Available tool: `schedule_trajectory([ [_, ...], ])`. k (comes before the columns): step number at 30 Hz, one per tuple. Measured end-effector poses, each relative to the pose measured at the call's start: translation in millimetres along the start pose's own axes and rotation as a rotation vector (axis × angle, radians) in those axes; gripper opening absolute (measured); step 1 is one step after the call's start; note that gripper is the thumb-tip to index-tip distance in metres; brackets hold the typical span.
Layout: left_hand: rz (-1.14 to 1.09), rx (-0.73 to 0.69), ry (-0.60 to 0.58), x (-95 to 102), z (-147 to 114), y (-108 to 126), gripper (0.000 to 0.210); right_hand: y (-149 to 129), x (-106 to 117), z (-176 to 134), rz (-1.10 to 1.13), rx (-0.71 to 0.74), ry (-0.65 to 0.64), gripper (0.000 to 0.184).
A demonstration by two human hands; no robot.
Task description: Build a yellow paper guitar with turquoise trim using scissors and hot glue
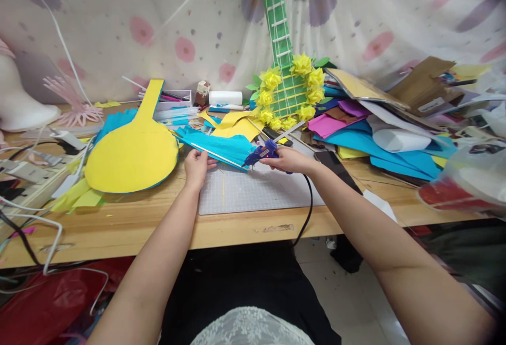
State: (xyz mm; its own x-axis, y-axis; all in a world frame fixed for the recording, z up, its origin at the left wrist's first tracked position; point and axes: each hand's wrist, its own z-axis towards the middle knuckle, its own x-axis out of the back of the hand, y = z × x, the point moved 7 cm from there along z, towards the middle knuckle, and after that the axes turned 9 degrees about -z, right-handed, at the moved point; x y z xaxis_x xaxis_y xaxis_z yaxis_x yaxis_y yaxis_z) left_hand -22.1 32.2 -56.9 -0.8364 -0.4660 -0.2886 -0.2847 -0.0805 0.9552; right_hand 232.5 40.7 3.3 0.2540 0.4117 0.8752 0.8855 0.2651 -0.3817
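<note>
My left hand pinches the lower left edge of a sheet of blue crepe paper. A thin white stick lies along that edge of the paper. In my right hand is a dark blue glue gun, its fingers wrapped round the handle. The gun's nozzle points left and down, at the right end of the stick; whether it touches, I cannot tell. Beneath the paper is a grey gridded cutting mat. The gun's black cord drops over the table's front edge.
Left of the mat lies a yellow guitar-shaped cutout. A green paper guitar with yellow flowers leans at the back. Coloured paper is piled at the right, near a clear plastic tub. Power strips and cables crowd the left end.
</note>
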Motion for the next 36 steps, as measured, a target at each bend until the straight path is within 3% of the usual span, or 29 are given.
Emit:
schedule_trajectory([
  [15,-0.004,0.016,0.0,0.1,0,-1,0.015,-16,2,11,0.067,-0.01,0.015,0.041],
  [36,0.012,0.013,-0.021,-0.1,-2,-1,0.01,-45,8,33,-0.002,0.133,0.1,0.042],
])
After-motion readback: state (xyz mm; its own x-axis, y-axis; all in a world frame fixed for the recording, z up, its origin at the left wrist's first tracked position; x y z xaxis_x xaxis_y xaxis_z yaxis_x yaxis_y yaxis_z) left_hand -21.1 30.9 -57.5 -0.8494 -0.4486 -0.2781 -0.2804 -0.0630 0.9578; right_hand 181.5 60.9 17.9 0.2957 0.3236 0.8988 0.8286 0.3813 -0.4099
